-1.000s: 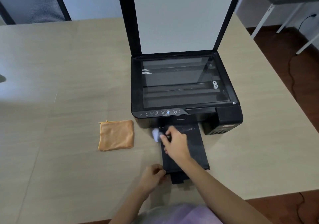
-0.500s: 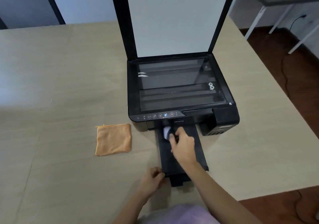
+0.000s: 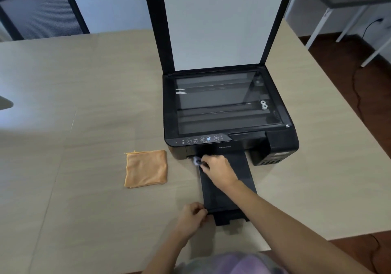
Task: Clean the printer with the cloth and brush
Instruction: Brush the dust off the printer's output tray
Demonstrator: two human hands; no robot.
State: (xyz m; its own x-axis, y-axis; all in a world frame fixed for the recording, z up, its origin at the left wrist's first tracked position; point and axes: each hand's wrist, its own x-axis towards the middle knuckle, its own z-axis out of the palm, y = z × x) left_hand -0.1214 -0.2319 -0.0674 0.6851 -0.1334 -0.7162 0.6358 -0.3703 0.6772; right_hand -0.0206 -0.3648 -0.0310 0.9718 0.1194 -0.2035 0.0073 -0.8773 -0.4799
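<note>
From the head camera, a black printer (image 3: 228, 113) sits on the pale wooden worktop (image 3: 84, 104), toward its right half, with the scanner lid (image 3: 215, 26) raised upright at the far side and the glass bed exposed. A long black output tray (image 3: 243, 168) extends from the printer's front toward the near edge.

The right hand (image 3: 219, 172) reaches over the far left corner of this tray, just below the control panel. Its fingers (image 3: 208, 161) are curled in and pressed together around the dark handle of a small brush (image 3: 197, 161), whose pale bristle tip pokes out to the left of the hand, at the tray's left edge where it meets the printer body. The brush is blurred, so its exact contact with the printer cannot be made out.

The left hand (image 3: 192, 216) rests on the worktop at the near left corner of the tray. Its fingers are bent into a loose fist, with the fingertips touching the tray's corner edge; whether they pinch the edge or merely press against it cannot be told.

A folded orange cloth (image 3: 146, 169) lies flat on the worktop, left of the printer's front and well apart from both hands. A mesh-backed chair (image 3: 42, 13) stands beyond the worktop's far left side.
</note>
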